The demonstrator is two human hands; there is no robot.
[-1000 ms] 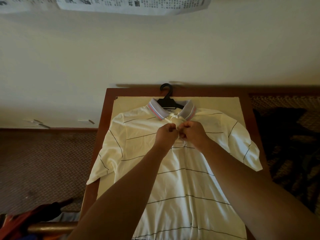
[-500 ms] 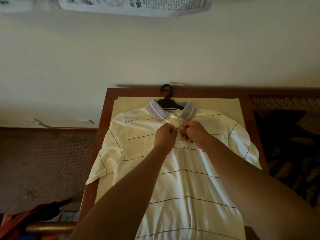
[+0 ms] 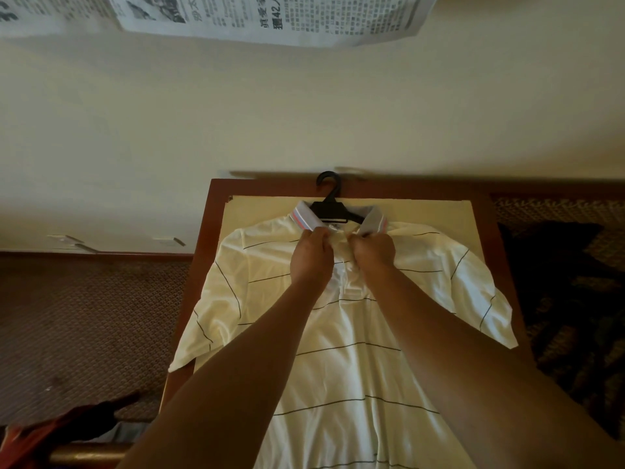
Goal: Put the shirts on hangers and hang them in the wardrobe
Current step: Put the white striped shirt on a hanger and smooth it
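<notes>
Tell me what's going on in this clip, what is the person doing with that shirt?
A person is working on a white striped polo shirt spread flat on a wooden table. A black hanger is already inside it, its hook sticking out past the collar. The left hand and right hand each pinch the fabric just below the collar, apparently closing or straightening the front opening. The shirt is not yet hung; no wardrobe is in view.

Newspaper sheet [image 3: 270, 18] hanging on the wall at the top edge, showing printed Chinese columns, a bold headline carrying the legible "42人", remaining characters staying too small and blurred for reading
</notes>
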